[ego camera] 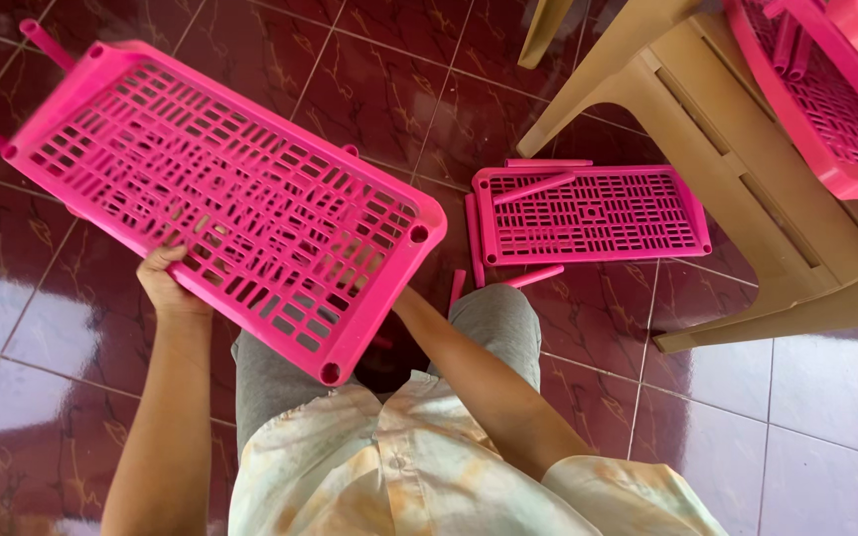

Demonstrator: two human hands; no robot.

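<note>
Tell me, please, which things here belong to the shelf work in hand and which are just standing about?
In hand:
- pink slotted shelf panel, held at its near edge by the left hand; the right hand is hidden under it
- second pink panel on the floor
- loose pink rods on and around that panel

Standing about:
- beige plastic chair
- pink rack piece lying on the chair

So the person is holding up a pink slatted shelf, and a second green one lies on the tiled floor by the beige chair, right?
Not quite. The head view shows the second shelf on the floor is pink, not green. The rest holds: the left hand grips the raised pink shelf, and the other lies beside the beige chair.
</note>
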